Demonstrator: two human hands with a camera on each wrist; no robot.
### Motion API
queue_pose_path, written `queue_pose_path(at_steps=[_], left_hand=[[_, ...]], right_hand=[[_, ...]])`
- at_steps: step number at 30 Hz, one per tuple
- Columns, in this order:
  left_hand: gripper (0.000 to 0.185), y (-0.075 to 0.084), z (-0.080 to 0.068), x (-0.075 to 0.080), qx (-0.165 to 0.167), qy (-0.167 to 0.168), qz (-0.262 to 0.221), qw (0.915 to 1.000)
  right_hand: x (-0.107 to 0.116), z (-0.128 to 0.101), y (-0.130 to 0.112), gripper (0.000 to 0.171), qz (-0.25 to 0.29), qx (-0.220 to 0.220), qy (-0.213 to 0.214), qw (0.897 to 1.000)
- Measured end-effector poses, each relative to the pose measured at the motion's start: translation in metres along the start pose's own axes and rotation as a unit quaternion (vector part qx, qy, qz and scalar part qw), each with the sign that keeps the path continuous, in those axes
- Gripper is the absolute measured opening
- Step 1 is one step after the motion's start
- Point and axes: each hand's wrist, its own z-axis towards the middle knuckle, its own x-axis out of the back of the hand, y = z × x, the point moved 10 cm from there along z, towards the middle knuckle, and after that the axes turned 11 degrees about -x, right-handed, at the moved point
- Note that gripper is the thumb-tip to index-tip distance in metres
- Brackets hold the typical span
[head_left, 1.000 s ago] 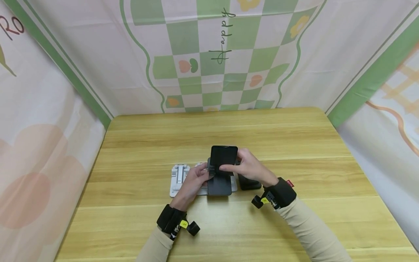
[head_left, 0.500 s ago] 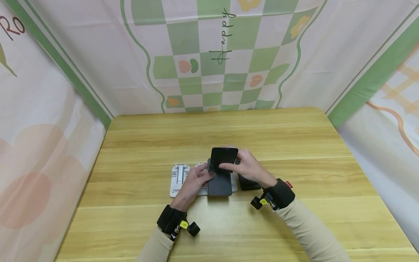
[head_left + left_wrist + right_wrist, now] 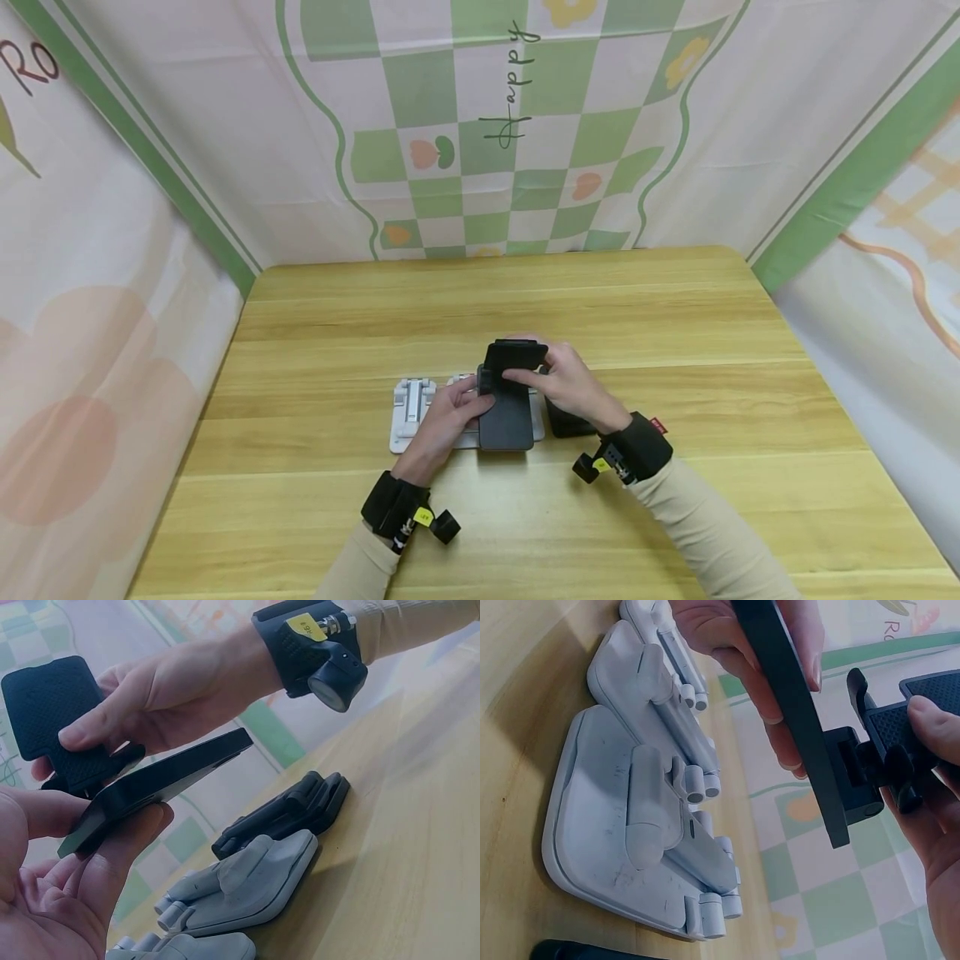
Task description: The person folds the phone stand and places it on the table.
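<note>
In the head view my left hand [image 3: 447, 417] grips the flat base [image 3: 506, 425] of a black folding phone stand, raised above the table. My right hand [image 3: 573, 383] pinches the stand's upper plate [image 3: 516, 355], thumb on its face and fingers behind. The left wrist view shows the textured upper plate [image 3: 51, 705] tilted up from the base [image 3: 169, 776]. A hinge block [image 3: 853, 776] joins the two parts in the right wrist view, with small hooked arms [image 3: 859, 690] at the plate's lower end.
Several white folded phone stands [image 3: 604, 802] lie in a row on the wooden table [image 3: 315, 400], partly behind the hands. Right of them lies a black folded stand [image 3: 285, 814], partly covered by the right hand in the head view. Patterned cloth [image 3: 487, 167] hangs around the table.
The upper plate has tipped and looks foreshortened in the head view, exposing more of the base. The right hand has shifted slightly toward the body; the left hand stays nearly in place.
</note>
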Motion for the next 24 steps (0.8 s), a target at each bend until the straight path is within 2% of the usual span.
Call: queue_pose_path(at_steps=[17,24], left_hand=[[0.054,-0.0046,-0.0001,0.0012,-0.001,0.004,-0.001,1.0000],[0.055,-0.0047,-0.0001,0.0006,-0.002,0.003,-0.003,1.0000]], right_hand=[[0.0008,0.0006,-0.0002,0.034,-0.010,0.017,0.029,0.999],[-0.0004,-0.0021,0.0005,0.034,0.001,0.014,0.022,1.000]])
